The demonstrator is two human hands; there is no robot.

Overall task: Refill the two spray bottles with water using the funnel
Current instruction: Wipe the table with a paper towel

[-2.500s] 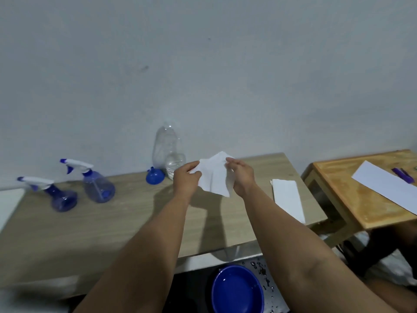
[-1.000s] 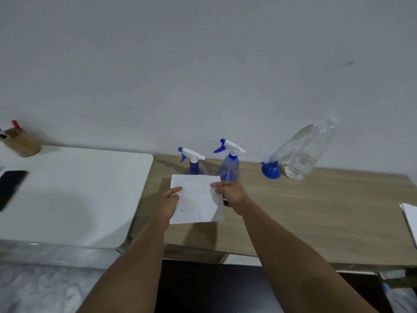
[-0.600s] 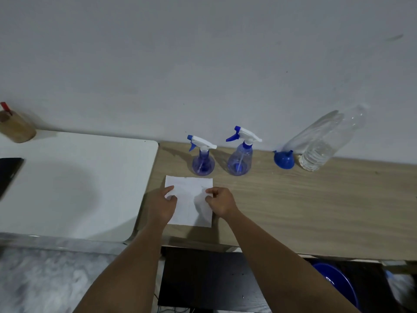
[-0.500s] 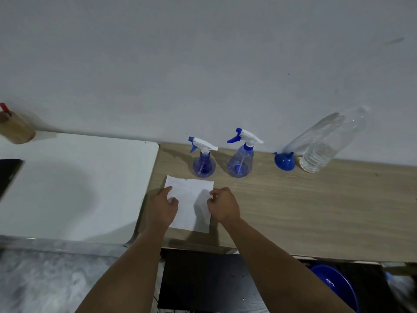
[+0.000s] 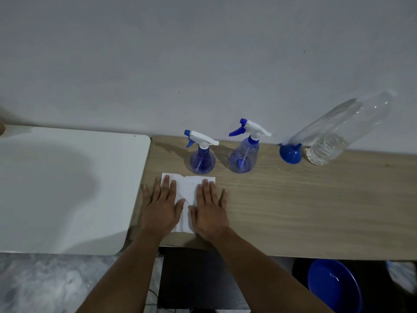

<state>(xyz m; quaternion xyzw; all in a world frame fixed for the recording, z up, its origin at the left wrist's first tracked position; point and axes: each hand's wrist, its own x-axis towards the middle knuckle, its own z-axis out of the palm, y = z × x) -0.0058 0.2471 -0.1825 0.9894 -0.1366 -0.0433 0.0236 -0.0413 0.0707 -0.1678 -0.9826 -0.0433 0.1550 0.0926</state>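
Two blue spray bottles with white trigger heads stand on the wooden table [image 5: 304,204] by the wall: a short one [image 5: 202,160] and a taller one [image 5: 243,154] to its right. Further right a blue funnel [image 5: 290,153] lies mouth down beside a clear plastic water bottle [image 5: 334,136] with a little water in its base. A white paper sheet [image 5: 186,190] lies flat in front of the spray bottles. My left hand [image 5: 161,205] and my right hand [image 5: 208,206] press palms down on it, fingers spread.
A white tabletop [image 5: 67,188] adjoins the wooden table on the left. Below the front edge are a dark box [image 5: 191,279] and a blue basin [image 5: 334,288] on the floor. The grey wall runs right behind the bottles.
The paper has gone from held in the air to lying on the table. Both hands have let go of its corners and flattened out on top of it.
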